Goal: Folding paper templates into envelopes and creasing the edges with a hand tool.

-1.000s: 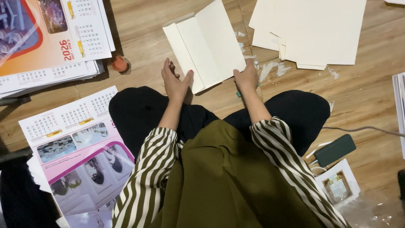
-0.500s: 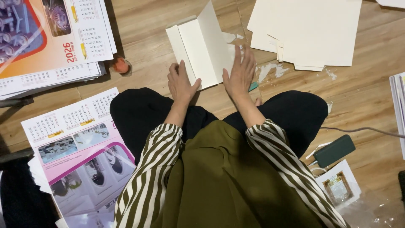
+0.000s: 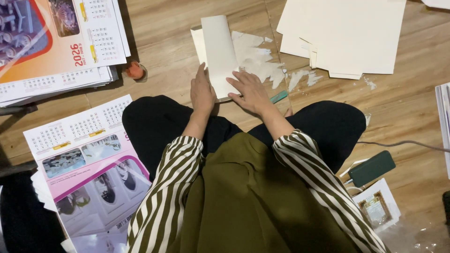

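Where the wooden floor (image 3: 168,28) reaches the far left: stack of printed calendars (image 3: 56,42) at the top, with a loose calendar sheet (image 3: 84,154) lower down, beside the seated person's knee.
Orange object: small, round, on the floor (image 3: 135,71) just right of the stack; kind not discernible.
Left hand (image 3: 202,91): flat, fingers together and pointing away; grip wide and holding nothing, palm laid on the lower left edge of the card.
Folded cream card (image 3: 219,51): on the floor directly ahead of the crossed legs, doubled over lengthwise, top flap lying nearly flat, lower end under both hands.
Right hand (image 3: 251,91): spread, grip wide and empty, fingertips pressed on the card's lower right corner.
Step in hand, as judged: flattening of the fold under both palms, crease apparently not fully set.
Next move, as judged: steady pressure drawn along the fold line, edges kept aligned, one hand anchoring the card.
White smears (image 3: 255,58): on the floor touching the card's right side; possible transfer onto the card.
Teal tool (image 3: 279,97): small, just right of the right hand, untouched.
Cream sheets (image 3: 347,33): loose pile at upper right, well apart from the hands.
Dark green device (image 3: 372,167): flat, lower right, by a cable.
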